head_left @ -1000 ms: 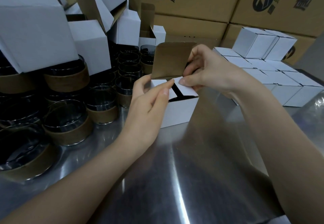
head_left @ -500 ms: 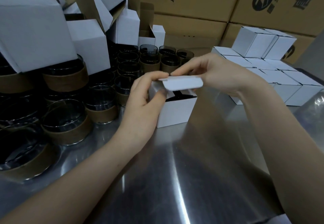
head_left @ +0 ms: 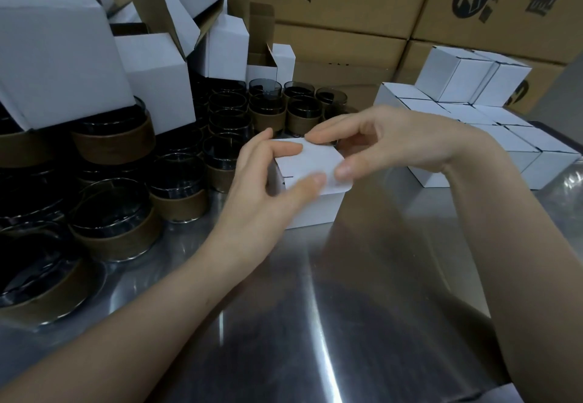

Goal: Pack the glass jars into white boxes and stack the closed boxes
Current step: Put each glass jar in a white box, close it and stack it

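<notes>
A small white box (head_left: 315,210) stands on the steel table (head_left: 347,323) at the centre, its lid folded down flat on top. My left hand (head_left: 268,188) grips the box's left side, thumb on the lid's front edge and fingers on its top. My right hand (head_left: 394,141) pinches the lid's right edge between thumb and forefinger. The jar inside is hidden. Several dark glass jars with brown paper bands (head_left: 116,223) crowd the table to the left and behind. Closed white boxes (head_left: 492,141) sit stacked in rows at the right.
Open empty white boxes (head_left: 63,55) pile on top of the jars at the upper left. Large brown printed cartons (head_left: 347,8) wall off the back. Clear plastic wrap (head_left: 571,182) lies at the right edge.
The brown-backed lid stood upright a second ago. My right hand has folded it down over the box, and both hands now hold it flat on top.
</notes>
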A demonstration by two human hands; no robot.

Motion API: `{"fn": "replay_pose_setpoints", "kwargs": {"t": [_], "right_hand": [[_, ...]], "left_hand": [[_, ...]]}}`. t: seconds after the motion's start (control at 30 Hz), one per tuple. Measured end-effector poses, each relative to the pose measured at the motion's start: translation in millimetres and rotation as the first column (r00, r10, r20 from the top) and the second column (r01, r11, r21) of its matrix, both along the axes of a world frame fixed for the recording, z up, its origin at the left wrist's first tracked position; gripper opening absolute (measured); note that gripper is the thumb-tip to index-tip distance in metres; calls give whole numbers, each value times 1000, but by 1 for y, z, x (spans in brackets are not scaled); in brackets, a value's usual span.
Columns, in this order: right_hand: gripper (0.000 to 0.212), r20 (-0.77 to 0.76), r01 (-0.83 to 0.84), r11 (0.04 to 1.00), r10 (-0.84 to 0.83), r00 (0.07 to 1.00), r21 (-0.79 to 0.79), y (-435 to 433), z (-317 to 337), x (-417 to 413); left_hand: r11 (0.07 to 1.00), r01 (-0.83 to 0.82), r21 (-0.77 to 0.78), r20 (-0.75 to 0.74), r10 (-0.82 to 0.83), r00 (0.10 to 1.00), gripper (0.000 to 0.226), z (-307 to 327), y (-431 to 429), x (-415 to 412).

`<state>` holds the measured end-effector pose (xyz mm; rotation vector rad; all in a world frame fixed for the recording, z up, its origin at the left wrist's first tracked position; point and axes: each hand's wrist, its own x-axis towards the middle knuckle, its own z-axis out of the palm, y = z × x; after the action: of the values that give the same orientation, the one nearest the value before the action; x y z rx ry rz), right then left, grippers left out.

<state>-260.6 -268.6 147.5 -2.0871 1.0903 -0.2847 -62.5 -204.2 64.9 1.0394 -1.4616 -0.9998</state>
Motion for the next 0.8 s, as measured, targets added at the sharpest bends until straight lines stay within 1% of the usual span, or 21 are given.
{"fn": "replay_pose_setpoints", "kwargs": {"t": [0.07,0.1,0.13,0.17,0.27,0.43,0.53,0.63,0.73,0.8], "right_hand": [[68,-40,8,999,-7,999,32,0,-1,0],[77,-50,12,999,-10,999,32,0,-3,0],[81,-49,9,1000,-8,999,21,-1,-4,1],[80,-39,4,1000,-4,999,7,-1,-5,2],[68,8,14,1000,-14,1000,-18,2,-2,3],[56,32,29,1000,-29,999,-7,6,1,2],[54,37,29,1000,-29,999,-7,6,2,2],[53,41,32,999,-32,999,-14,7,2,3],[56,27,40,999,-39,999,-32,7,2,5],[59,24,44,998,-43,999,-34,7,2,6]], "left_hand": [[1000,9,-18,114,-7,993,44,0,2,-1],[1000,1,-29,133,3,991,44,0,2,-2],[999,-8,-40,134,13,991,43,1,1,-2],[999,-12,-49,125,18,992,42,1,0,-1],[997,-21,-72,84,27,996,37,0,-1,0],[996,-33,-80,51,37,998,31,1,-2,0],[995,-36,-91,40,40,998,28,1,-2,-1],[996,-31,-83,38,34,999,29,1,-3,-1],[997,-20,-77,40,23,999,25,1,-3,-1],[997,-15,-70,40,18,999,27,2,-3,-1]]}}
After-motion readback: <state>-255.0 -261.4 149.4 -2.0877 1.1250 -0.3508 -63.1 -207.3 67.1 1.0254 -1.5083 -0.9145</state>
